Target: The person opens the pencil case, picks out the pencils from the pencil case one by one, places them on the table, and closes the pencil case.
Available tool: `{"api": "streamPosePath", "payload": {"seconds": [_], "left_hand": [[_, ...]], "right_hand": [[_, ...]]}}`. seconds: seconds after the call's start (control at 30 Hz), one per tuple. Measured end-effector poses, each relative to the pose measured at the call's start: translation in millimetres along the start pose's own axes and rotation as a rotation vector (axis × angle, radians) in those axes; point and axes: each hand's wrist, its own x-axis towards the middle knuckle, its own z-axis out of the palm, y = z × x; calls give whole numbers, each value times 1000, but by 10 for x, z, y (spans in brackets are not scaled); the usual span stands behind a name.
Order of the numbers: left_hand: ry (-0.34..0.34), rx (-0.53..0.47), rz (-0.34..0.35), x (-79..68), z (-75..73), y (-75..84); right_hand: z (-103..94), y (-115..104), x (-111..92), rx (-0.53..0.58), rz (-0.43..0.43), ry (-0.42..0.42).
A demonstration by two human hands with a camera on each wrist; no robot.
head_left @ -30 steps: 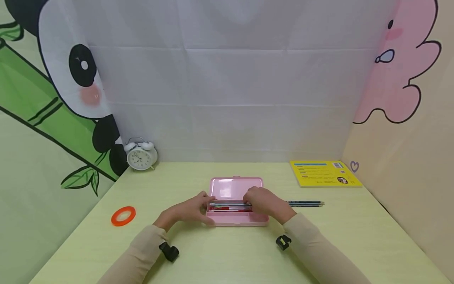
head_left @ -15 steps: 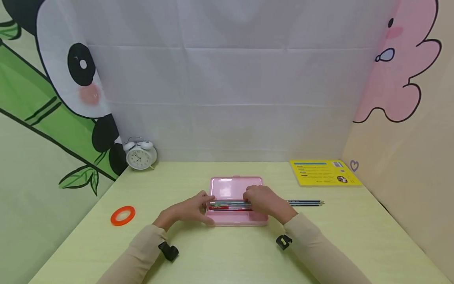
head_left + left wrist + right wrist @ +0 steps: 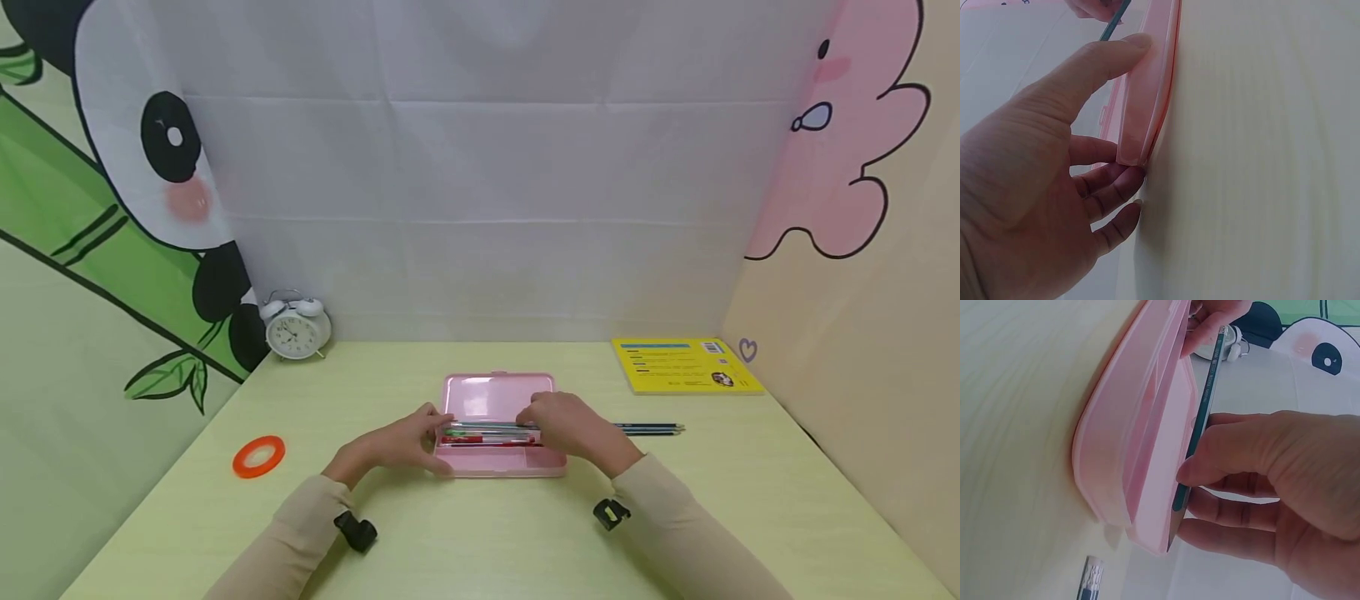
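A pink pencil case (image 3: 498,400) lies with its lid laid back in the middle of the table. Its left end is held by my left hand (image 3: 401,437), the thumb on the front wall and the other fingers at the end, as the left wrist view shows. Between thumb and fingers, my right hand (image 3: 576,427) pinches a dark green pencil (image 3: 1207,397) near its sharpened end. That pencil slants over the case, its far end close to the left hand. Inside the case lie pens, one of them red (image 3: 463,439). The right hand partly covers the case's right side.
More dark pencils (image 3: 651,430) lie on the table right of the case. A yellow book (image 3: 686,367) rests at the back right, a white alarm clock (image 3: 296,329) at the back left. An orange tape roll (image 3: 242,461) lies on the left.
My right hand has shifted slightly to the right, and the pencil in it appears a little higher above the pens. The left hand keeps its place on the case.
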Motion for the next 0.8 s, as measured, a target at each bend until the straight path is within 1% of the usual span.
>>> {"api": "streamPosePath", "payload": {"seconds": [0.13,0.37,0.47,0.57,0.7,0.8], "left_hand": [[-2,11,7,1,4,-9],[-6,8,11,4,4,-13],[-12,6,13,-2,1,-9],[-14,23,23,0,-3,-12],[-9,48,28,10,-2,-26],[-10,44,26,11,1,-25]], "right_hand": [[11,82,-63,-13,-11,24],[-7,246,-219,-15,-55,110],[-29,334,-293,-4,-61,122],[-46,445,-358,16,-39,117],[-52,623,-421,43,32,98],[-68,747,-463,52,72,105]]}}
